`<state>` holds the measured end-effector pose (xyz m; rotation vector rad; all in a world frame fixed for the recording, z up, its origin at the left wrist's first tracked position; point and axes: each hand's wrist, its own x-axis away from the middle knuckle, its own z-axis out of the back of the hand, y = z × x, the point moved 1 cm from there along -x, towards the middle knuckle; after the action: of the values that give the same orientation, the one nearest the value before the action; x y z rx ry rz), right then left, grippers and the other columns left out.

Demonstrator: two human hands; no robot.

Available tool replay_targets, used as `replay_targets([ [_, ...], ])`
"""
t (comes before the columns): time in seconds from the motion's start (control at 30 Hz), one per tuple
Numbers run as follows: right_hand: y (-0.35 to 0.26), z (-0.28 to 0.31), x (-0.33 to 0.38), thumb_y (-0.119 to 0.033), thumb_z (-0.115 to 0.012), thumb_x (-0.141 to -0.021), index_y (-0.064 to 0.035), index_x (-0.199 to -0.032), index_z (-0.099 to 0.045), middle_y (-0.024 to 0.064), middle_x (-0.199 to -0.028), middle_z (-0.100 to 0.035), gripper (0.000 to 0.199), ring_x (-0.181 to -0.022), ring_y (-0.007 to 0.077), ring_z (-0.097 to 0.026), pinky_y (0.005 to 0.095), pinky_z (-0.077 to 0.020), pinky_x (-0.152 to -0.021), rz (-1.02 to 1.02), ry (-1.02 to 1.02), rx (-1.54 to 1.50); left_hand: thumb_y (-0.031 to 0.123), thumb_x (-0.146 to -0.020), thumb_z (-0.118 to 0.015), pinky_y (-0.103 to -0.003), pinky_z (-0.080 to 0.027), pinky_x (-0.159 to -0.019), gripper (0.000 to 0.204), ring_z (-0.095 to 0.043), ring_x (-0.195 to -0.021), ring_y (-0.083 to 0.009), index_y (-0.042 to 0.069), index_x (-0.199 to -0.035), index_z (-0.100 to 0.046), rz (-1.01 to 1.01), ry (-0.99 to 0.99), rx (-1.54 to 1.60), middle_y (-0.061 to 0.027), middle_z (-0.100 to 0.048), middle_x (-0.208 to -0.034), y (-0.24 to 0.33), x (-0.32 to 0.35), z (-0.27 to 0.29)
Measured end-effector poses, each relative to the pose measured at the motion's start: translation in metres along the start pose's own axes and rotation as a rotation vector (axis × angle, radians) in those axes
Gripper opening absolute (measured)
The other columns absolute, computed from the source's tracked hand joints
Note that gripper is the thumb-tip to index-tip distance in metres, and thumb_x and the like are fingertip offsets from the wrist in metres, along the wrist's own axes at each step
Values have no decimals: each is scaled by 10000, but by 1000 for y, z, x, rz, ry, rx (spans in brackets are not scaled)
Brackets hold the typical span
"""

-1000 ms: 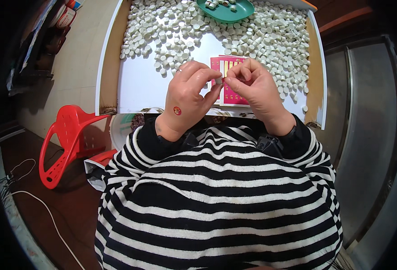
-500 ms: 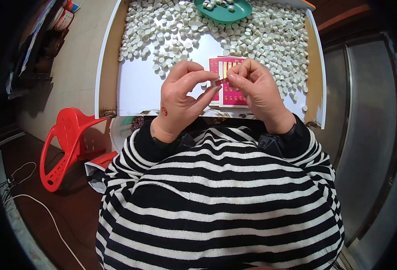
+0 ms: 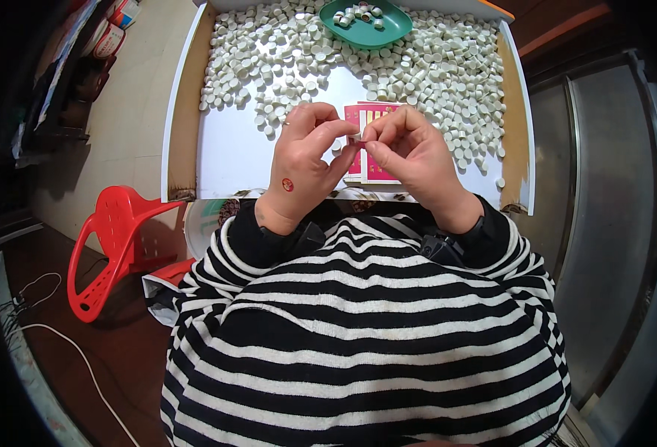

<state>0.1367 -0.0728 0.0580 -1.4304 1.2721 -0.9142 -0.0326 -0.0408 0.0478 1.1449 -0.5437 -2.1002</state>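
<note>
Between the thumb and index finger of my left hand (image 3: 304, 165) is a small white cap (image 3: 354, 138). The fingers of my right hand (image 3: 421, 156) are pinched right beside it, on a short red sticker strip that lies against the cap and is mostly hidden by the fingertips. Under my hands lie pink sticker sheets (image 3: 374, 170), stacked on the white tray, with pale bare strips showing on the top sheet. A small round red sticker (image 3: 287, 185) is stuck on the back of my left hand.
Many loose white caps (image 3: 425, 82) cover the back and right of the white tray (image 3: 228, 156), which has raised wooden sides (image 3: 520, 134). A green dish (image 3: 369, 37) at the far side holds several caps with red on them. A red plastic chair (image 3: 120, 238) stands at the left.
My right fingertips have moved left, closer to the cap, and the red strip now lies against it rather than stretching between the hands. The whole view has shifted slightly.
</note>
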Motion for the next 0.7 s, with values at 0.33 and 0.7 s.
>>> replay_targets([
  [0.33, 9, 4, -2, -43, -603, -864, -64, -833, -460, 88, -996, -586, 147, -864, 110, -535, 258, -443, -806, -246, -49, -381, -30, -693, -725, -237, -447, -707, 284, -529, -820, -142, 58, -959, -680, 125, 43, 443, -55, -518, -920, 4, 0, 2],
  [0.7, 7, -1, -3, -20, -651, -819, -60, -834, -469, 76, -985, -579, 188, -893, 139, -542, 280, -441, -820, -38, 22, -177, 24, -812, -672, -220, -452, -716, 227, -537, -784, -94, 16, -1026, -597, 525, 62, 1077, -38, -559, -930, 3, 0, -8],
])
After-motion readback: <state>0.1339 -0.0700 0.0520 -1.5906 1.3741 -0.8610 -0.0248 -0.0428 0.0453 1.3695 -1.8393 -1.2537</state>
